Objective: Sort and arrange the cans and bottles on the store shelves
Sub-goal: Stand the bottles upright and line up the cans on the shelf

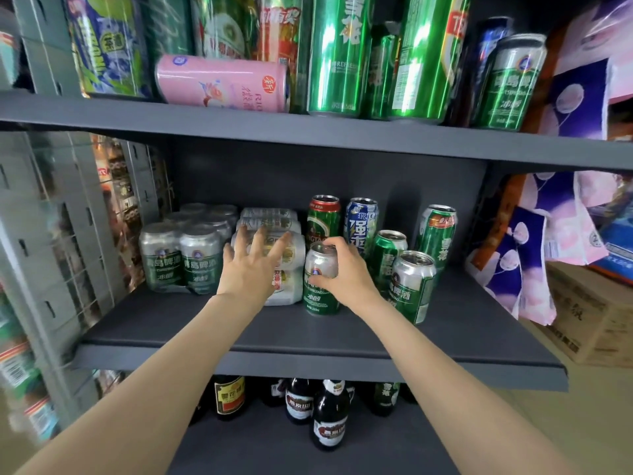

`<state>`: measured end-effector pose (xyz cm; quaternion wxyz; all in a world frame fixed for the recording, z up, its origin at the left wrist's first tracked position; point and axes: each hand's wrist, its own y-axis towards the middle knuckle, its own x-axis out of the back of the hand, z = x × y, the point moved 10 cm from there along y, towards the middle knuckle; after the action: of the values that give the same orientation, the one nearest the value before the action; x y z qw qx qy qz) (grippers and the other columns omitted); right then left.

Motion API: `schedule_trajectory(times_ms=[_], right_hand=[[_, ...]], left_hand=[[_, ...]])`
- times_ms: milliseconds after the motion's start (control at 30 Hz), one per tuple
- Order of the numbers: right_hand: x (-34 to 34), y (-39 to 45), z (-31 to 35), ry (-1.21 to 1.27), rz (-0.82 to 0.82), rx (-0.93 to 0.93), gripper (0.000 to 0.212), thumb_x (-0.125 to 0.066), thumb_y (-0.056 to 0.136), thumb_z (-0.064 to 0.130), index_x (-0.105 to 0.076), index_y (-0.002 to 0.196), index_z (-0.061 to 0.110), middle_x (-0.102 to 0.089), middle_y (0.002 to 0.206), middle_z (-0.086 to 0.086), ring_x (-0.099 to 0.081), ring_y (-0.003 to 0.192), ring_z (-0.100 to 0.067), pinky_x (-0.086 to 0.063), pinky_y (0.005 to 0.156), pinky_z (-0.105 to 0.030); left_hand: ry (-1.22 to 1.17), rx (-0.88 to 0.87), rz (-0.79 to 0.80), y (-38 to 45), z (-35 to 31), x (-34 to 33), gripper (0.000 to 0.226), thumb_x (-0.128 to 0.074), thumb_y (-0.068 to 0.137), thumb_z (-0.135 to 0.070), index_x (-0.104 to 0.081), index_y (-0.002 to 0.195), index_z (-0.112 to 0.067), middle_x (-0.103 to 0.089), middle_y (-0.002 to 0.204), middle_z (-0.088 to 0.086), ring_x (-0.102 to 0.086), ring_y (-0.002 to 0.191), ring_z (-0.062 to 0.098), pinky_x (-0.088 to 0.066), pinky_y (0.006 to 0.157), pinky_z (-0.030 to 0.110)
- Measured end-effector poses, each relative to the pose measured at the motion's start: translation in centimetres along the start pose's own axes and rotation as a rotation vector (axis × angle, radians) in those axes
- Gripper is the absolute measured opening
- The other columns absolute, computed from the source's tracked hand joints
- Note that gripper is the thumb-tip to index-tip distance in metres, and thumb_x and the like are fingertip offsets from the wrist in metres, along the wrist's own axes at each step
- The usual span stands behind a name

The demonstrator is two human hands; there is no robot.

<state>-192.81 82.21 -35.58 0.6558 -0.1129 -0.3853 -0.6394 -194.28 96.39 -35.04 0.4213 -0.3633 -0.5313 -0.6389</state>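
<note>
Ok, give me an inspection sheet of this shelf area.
Surface: grey middle shelf, front part bare.
Job's things: silver-green can upright; wrapped can packs; loose upright cans; pink can lying on upper shelf; dark bottles below.
Clutter: cardboard box on floor.
Hands: right hand grips silver-green can; left hand spread open at a white pack.
Cables: nothing seen.
Surroundings: purple-pink packages at right.

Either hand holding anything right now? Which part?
The right hand grips a silver-green can round its upper half, near the rim. The left hand is spread over the wrapped can pack, gripping nothing.
</note>
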Motion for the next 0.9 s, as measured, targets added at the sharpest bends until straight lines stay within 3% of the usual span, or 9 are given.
schedule_trajectory(times_ms=[267, 367, 467, 600, 733, 800, 867, 900], right_hand=[[2.0, -0.6, -0.7, -0.056, 0.091, -0.007, 0.058, -0.08, 0.071, 0.019, -0.046, 0.118, 0.018, -0.05, 0.123, -0.003, -0.046, 0.104, -0.013, -0.035, 0.081, -0.022], [2.7, -0.9, -0.8, -0.235, 0.133, 0.006, 0.054, -0.077, 0.074, 0.024, -0.044, 0.117, 0.017, -0.047, 0.12, -0.005, -0.045, 0.108, -0.02, -0.036, 0.08, -0.027], [4.3, 0.1, -0.2, -0.303, 0.118, 0.032, 0.051, -0.074, 0.076, 0.034, -0.049, 0.117, 0.016, -0.04, 0.126, -0.004, -0.037, 0.119, -0.022, -0.034, 0.091, -0.03], [8.2, 4.2, -0.6, -0.208, -0.063, -0.026, 0.066, -0.074, 0.077, 0.035, -0.042, 0.132, 0.019, -0.036, 0.134, -0.01, -0.033, 0.127, -0.028, -0.031, 0.101, -0.035], [7.1, 9.4, -3.6, -0.273, 0.015, -0.133, 0.096, -0.081, 0.07, 0.029, -0.023, 0.146, 0.028, -0.02, 0.148, -0.018, -0.026, 0.135, -0.039, -0.03, 0.11, -0.046], [6.3, 11.0, -4.4, -0.313, 0.039, -0.136, 0.1, -0.082, 0.069, 0.025, -0.021, 0.147, 0.031, -0.018, 0.149, -0.019, -0.029, 0.135, -0.04, -0.033, 0.109, -0.046], [6.2, 11.6, -4.5, -0.301, 0.015, -0.146, 0.097, -0.083, 0.067, 0.02, -0.027, 0.144, 0.029, -0.024, 0.146, -0.017, -0.038, 0.13, -0.038, -0.038, 0.105, -0.043], [6.4, 11.6, -4.4, -0.29, -0.004, -0.142, 0.095, -0.084, 0.065, 0.018, -0.031, 0.142, 0.029, -0.028, 0.144, -0.015, -0.042, 0.127, -0.036, -0.04, 0.104, -0.042]], left_hand=[[-0.019, 0.003, 0.044, -0.3, 0.0, 0.1, 0.09, -0.058, 0.088, -0.033, 0.011, 0.146, -0.032, 0.001, 0.155, 0.01, 0.003, 0.141, 0.04, -0.021, 0.112, 0.05], [-0.015, 0.014, 0.019, -0.2, 0.0, 0.8, 0.076, -0.053, 0.089, -0.043, -0.003, 0.145, -0.032, -0.013, 0.15, 0.011, -0.01, 0.139, 0.039, -0.018, 0.112, 0.053], [-0.003, 0.007, -0.003, -0.1, -0.1, 1.7, 0.068, -0.047, 0.089, -0.051, -0.014, 0.143, -0.029, -0.024, 0.143, 0.01, -0.025, 0.131, 0.038, -0.02, 0.11, 0.05], [0.031, -0.006, -0.028, 0.2, -0.6, 2.4, 0.064, -0.045, 0.09, -0.051, -0.017, 0.141, -0.025, -0.029, 0.137, 0.01, -0.032, 0.123, 0.037, -0.026, 0.105, 0.042], [0.118, 0.023, -0.052, 0.4, -0.7, 1.5, 0.062, -0.04, 0.093, -0.05, -0.013, 0.143, -0.023, -0.024, 0.141, 0.013, -0.034, 0.12, 0.038, -0.023, 0.108, 0.043], [0.118, 0.022, -0.073, 0.6, -0.6, 1.3, 0.064, -0.05, 0.088, -0.051, -0.026, 0.14, -0.022, -0.033, 0.137, 0.017, -0.04, 0.115, 0.041, -0.028, 0.105, 0.047], [0.098, 0.02, -0.132, 0.6, -0.5, 2.0, 0.069, -0.079, 0.064, -0.048, -0.055, 0.12, -0.015, -0.053, 0.114, 0.022, -0.053, 0.094, 0.046, -0.045, 0.088, 0.052], [0.098, 0.016, -0.176, 0.7, -0.5, 2.1, 0.07, -0.085, 0.055, -0.046, -0.06, 0.113, -0.013, -0.056, 0.106, 0.023, -0.055, 0.087, 0.047, -0.048, 0.081, 0.053]])
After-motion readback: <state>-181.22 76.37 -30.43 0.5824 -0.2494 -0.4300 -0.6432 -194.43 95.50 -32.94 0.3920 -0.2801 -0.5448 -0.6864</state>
